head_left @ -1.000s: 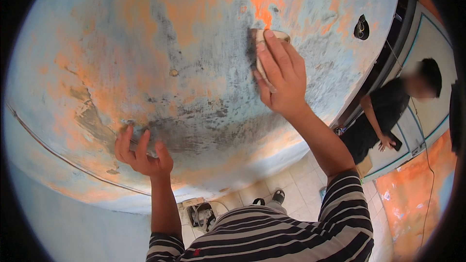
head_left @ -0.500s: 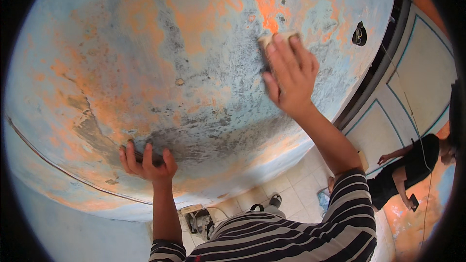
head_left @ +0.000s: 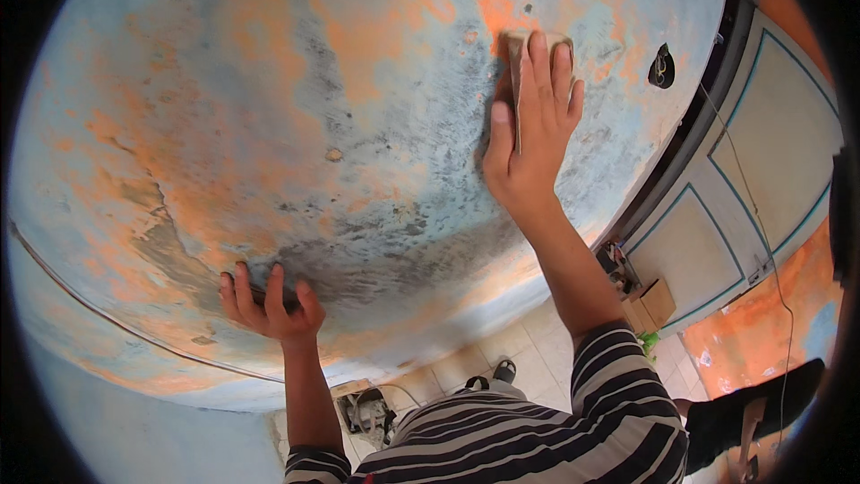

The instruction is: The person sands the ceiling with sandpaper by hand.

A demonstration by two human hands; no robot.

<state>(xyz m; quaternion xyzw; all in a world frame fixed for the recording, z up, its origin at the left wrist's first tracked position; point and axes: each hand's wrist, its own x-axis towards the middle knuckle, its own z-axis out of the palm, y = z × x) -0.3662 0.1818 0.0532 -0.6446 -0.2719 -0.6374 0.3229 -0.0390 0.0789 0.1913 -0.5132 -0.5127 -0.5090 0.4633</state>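
A painted wall (head_left: pixel 394 116) fills most of the view, with pale blue and orange patches and dark grey stains. My right hand (head_left: pixel 535 139) presses a folded beige sheet, which looks like sandpaper (head_left: pixel 518 45), against the wall's upper right part. Its fingers lie stretched over the sheet, and the thumb rests along the left side. The sheet's face against the wall is hidden. Lower and to the left, my left hand (head_left: pixel 276 309) leans on the wall with fingers apart, beside a dark stain and a grey, peeled strip.
A thin cable (head_left: pixel 143 332) runs along the wall's lower left. A dark hole with wires (head_left: pixel 661 67) opens at the upper right. Panelled doors (head_left: pixel 690 242), a cardboard box (head_left: pixel 652 303) and a person in dark clothes (head_left: pixel 752 412) are to the right. Clutter (head_left: pixel 367 412) lies on the tiled floor.
My right hand has slid the sandpaper slightly up and right along the wall. The left hand stays nearly in place. The person at the right has moved lower in view.
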